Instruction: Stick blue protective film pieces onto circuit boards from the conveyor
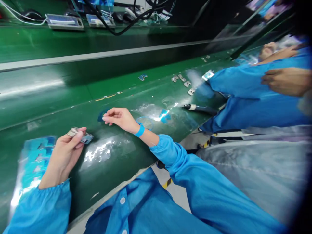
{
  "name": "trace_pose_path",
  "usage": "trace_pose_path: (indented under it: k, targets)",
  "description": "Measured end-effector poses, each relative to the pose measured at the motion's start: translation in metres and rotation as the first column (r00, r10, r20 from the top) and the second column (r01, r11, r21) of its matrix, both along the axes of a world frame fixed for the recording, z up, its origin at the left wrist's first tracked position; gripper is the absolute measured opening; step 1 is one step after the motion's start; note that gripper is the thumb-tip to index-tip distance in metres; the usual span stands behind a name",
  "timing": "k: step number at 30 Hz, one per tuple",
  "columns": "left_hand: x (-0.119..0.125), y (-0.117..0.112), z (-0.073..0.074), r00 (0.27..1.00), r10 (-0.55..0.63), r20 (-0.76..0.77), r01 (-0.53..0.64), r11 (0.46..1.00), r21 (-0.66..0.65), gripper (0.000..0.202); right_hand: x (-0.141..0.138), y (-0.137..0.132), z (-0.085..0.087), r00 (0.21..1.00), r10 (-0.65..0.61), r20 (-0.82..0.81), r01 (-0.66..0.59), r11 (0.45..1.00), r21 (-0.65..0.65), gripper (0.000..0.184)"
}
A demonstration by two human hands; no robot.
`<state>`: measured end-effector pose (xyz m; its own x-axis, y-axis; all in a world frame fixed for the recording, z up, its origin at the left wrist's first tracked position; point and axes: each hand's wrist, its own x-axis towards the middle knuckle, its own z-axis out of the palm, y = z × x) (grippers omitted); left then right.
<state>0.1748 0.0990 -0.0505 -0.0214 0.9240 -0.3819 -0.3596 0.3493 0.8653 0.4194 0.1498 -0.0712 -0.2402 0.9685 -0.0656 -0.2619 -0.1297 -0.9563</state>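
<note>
My left hand (pixel 63 159) pinching small silver-and-blue circuit module (pixel 80 135) — firm, narrow grip; right hand (pixel 120 119) fingers closing at thin dark-blue film scrap (pixel 101 115) — hold unclear — above glossy green assembly-line belt (pixel 122 87).

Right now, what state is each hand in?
Left hand: closed, holding a small circuit board.
Right hand: fingertips at a dark blue piece; grip cannot be told.

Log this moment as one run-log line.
left hand: holds small metal-and-blue module | right hand: fingertips at dark blue piece | surface: green belt
</note>
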Motion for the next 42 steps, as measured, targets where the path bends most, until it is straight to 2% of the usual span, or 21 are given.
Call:
trace_pose_path:
  k: [2, 4, 8, 10, 12, 14, 17, 20, 22, 26, 30, 37, 42]
  targets:
    - [0.001, 0.002, 0.001, 0.998, 0.017, 0.059, -0.017, 1.0, -0.003, 0.051, -0.001, -0.001, -0.001, 0.999, 0.035, 0.001, -0.035, 0.999, -0.008, 0.025]
    - [0.004, 0.003, 0.005, 0.996, 0.0, 0.088, -0.002, 1.0, 0.019, 0.052, -0.001, -0.001, 0.0, 0.998, 0.061, -0.008, -0.062, 0.998, -0.033, 0.025]
    - [0.006, 0.0, 0.015, 0.988, -0.11, 0.104, 0.112, 0.994, -0.012, 0.053, 0.0, -0.003, 0.004, 0.998, 0.028, -0.054, -0.033, 0.996, -0.089, 0.038]
    - [0.005, -0.002, 0.016, 0.982, -0.17, 0.085, 0.173, 0.985, -0.027, 0.045, 0.0, -0.003, 0.006, 0.998, -0.002, -0.064, -0.005, 0.994, -0.108, 0.044]
    - [0.005, -0.005, 0.013, 0.977, -0.212, 0.018, 0.212, 0.977, 0.019, 0.028, 0.0, -0.003, 0.007, 0.998, -0.001, -0.068, -0.007, 0.993, -0.118, 0.045]
    - [0.005, -0.007, 0.01, 0.965, -0.234, -0.12, 0.246, 0.965, 0.093, 0.026, 0.0, -0.003, 0.009, 0.998, 0.017, -0.065, -0.024, 0.993, -0.112, 0.045]
    - [0.007, -0.009, 0.011, 0.915, -0.198, -0.351, 0.255, 0.959, 0.123, 0.032, 0.0, -0.004, 0.009, 0.998, 0.033, -0.056, -0.037, 0.997, -0.07, 0.045]
    - [0.008, -0.011, 0.019, 0.889, -0.134, -0.438, 0.212, 0.968, 0.135, 0.058, -0.001, -0.006, 0.009, 0.996, 0.058, -0.073, -0.061, 0.998, -0.035, 0.043]
    - [0.01, -0.011, 0.024, 0.897, -0.111, -0.427, 0.19, 0.971, 0.147, 0.067, -0.002, -0.007, 0.008, 0.994, 0.064, -0.091, -0.067, 0.997, -0.039, 0.045]
    - [0.013, -0.011, 0.027, 0.918, -0.11, -0.381, 0.166, 0.979, 0.117, 0.049, -0.002, -0.008, 0.007, 0.994, 0.04, -0.105, -0.05, 0.994, -0.096, 0.047]
    - [0.014, -0.012, 0.026, 0.961, -0.169, -0.22, 0.188, 0.98, 0.067, 0.047, -0.001, -0.008, 0.009, 0.992, 0.076, -0.097, -0.087, 0.99, -0.112, 0.045]
    - [0.016, -0.015, 0.029, 0.977, -0.165, -0.138, 0.176, 0.982, 0.071, 0.036, -0.003, -0.013, 0.01, 0.988, 0.157, -0.008, -0.156, 0.985, 0.075, 0.03]
    - [0.015, -0.015, 0.016, 0.978, -0.192, -0.088, 0.202, 0.971, 0.131, 0.048, -0.009, -0.022, 0.008, 0.958, 0.287, -0.003, -0.287, 0.957, 0.051, 0.027]
